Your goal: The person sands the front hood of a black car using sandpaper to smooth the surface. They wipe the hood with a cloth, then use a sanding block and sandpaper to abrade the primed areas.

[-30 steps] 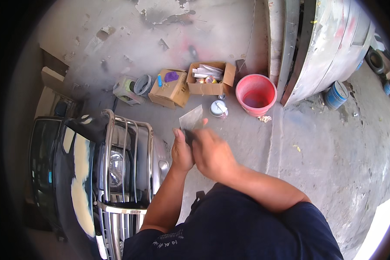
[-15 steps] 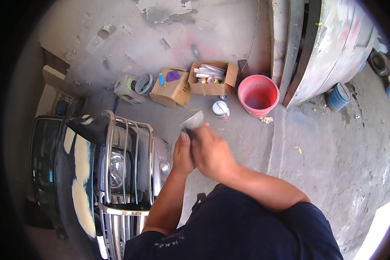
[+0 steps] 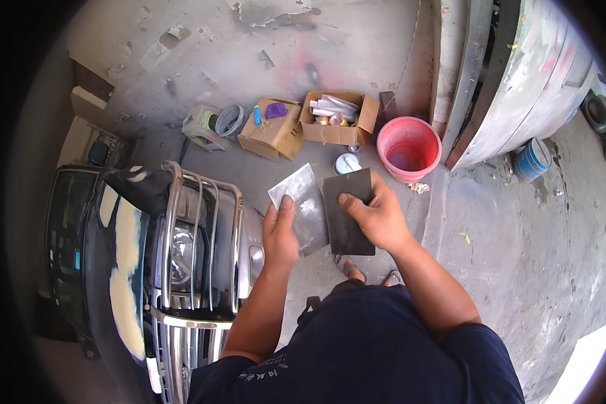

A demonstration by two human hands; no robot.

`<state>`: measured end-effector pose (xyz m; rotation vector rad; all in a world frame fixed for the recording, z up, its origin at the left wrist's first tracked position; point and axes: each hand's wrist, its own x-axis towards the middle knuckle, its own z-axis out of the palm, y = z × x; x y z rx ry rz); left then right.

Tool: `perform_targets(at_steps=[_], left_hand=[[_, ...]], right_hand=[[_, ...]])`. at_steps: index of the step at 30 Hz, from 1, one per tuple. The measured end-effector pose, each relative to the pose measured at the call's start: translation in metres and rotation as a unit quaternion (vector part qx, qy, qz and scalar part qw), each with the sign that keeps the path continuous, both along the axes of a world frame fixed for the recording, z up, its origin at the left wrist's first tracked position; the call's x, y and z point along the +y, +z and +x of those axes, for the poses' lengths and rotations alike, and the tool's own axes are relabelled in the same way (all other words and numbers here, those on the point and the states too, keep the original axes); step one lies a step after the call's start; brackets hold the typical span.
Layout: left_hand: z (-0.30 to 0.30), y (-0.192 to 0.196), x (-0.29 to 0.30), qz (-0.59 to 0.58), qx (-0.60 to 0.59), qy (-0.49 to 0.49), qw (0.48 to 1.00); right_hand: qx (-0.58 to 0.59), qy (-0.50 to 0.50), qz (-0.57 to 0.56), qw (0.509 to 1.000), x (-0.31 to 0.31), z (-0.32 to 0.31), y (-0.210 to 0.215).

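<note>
My left hand (image 3: 281,236) pinches a light grey sheet of sandpaper (image 3: 310,219) with white dusty smears, thumb on its upper face. In my right hand (image 3: 382,215) is a dark rectangular pad (image 3: 348,232), flat and smooth-looking, gripped at its right side with the thumb across the front. Sheet and pad are held side by side in front of my body, their inner edges very close; I cannot tell if they touch. The fingers behind both are mostly hidden.
To the left stands a dark vehicle with pale filler patches (image 3: 124,276) and a chrome bull bar (image 3: 239,229). Along the wall sit cardboard boxes (image 3: 276,138), a grey bucket (image 3: 231,122), a white-lidded can (image 3: 347,163) and a red tub (image 3: 411,128). A blue drum (image 3: 532,160) is farther right.
My hands were pressed together, the right one blurred over a grey sheet. They have since moved apart, showing the sandpaper in the left and the dark pad in the right.
</note>
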<state>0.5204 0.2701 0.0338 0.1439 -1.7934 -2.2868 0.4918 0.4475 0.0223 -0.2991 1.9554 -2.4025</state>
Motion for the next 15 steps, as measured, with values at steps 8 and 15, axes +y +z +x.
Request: perform_targets(at_steps=[8,15], left_hand=[[-0.002,0.002,0.001,-0.069,0.022,-0.057,0.996],[0.003,0.004,0.003,-0.307,0.086,0.016,0.948]], right_hand=[[0.005,0.002,0.042,0.999,-0.002,-0.005,-0.001],[0.004,-0.049,0.002,0.999,-0.025,0.023,-0.003]])
